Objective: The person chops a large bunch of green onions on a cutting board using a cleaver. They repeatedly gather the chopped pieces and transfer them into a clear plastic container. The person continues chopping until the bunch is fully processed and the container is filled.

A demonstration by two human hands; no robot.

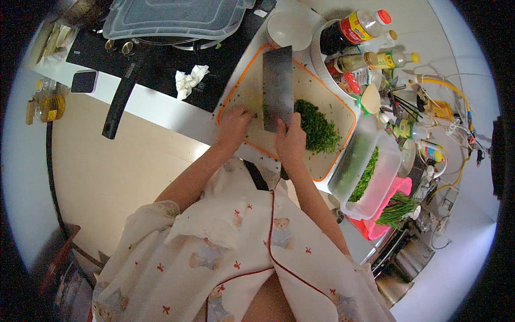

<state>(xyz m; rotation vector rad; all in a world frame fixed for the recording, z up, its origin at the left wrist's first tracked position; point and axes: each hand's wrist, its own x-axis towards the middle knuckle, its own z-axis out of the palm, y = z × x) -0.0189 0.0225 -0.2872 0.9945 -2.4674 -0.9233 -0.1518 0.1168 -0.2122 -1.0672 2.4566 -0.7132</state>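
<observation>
My right hand [291, 139] grips a cleaver, thumb on the lower end of its broad blade [278, 84]. Its black handle [284, 174] pokes out below the wrist. The blade lies over a pale cutting board [249, 96] with an orange rim. Right beside the blade is a heap of finely chopped green chives [318, 126]. My left hand [234, 125] is at the board's left edge with curled fingers, apart from the cleaver. A small dark bit shows at its fingertips; whether it is held is unclear.
A translucent plastic box [388, 161] with chopped greens stands right of the board, near a pink basket [403, 185] bearing whole chives [396, 211]. Sauce bottles [354, 32] and a white bowl [287, 30] stand behind. Left are a black cooktop [161, 72], crumpled tissue [191, 81] and pan handle [118, 106].
</observation>
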